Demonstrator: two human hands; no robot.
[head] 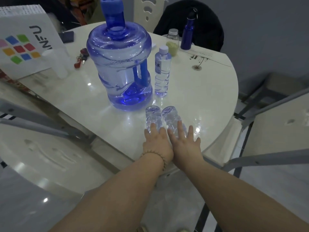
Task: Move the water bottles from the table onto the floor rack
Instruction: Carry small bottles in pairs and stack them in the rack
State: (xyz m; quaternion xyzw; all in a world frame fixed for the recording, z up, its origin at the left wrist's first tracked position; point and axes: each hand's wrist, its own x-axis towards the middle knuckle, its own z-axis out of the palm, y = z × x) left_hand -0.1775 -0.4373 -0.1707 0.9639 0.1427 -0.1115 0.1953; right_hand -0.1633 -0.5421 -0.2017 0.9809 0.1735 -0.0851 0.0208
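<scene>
Near the close edge of the glossy white round worktop point(200, 97), two clear, spiral-ribbed plastic water bottles lie on their sides, touching, with their bases pointing away. The left hand point(157, 144) rests on the left lying bottle point(153, 116) and the right hand point(185, 146) on the right lying bottle point(172, 114). Both have fingers spread and laid flat, not closed round. Being round on a slick top, either bottle could roll off the edge if pushed rather than gripped. Their caps are hidden. Farther off stands a slim clear upright bottle point(161, 72), with a large blue-tinted water jug point(119, 64) just left of it. No floor rack is in view.
</scene>
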